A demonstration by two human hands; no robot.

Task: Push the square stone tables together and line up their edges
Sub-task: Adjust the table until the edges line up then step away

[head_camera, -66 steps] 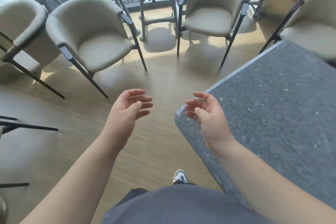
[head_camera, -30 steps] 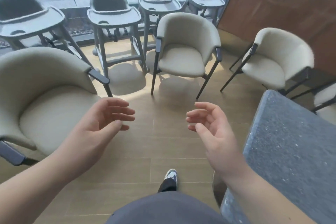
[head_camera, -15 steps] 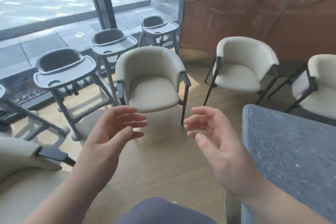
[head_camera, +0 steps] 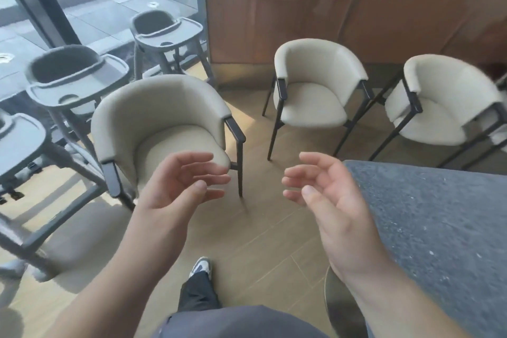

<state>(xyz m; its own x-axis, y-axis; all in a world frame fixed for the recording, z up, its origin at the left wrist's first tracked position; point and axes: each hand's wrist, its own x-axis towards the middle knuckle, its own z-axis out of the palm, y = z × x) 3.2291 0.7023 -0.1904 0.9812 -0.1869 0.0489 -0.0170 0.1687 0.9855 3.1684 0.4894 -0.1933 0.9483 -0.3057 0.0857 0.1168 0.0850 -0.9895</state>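
Grey speckled stone table (head_camera: 439, 228) at lower right, only one corner and part of the top in view; no second table visible. Right hand (head_camera: 337, 206) raised just beside that corner, apart from it, fingers loosely curled and holding nothing. Left hand (head_camera: 178, 186) raised over bare floor, likewise relaxed and empty, palms facing each other. Beyond: cream armchair (head_camera: 162, 129), two more armchairs (head_camera: 315, 90) near a brown wall, grey high chairs (head_camera: 74, 77) by the window. Judged: pushing not yet begun; grasping, joining and edge alignment all left.
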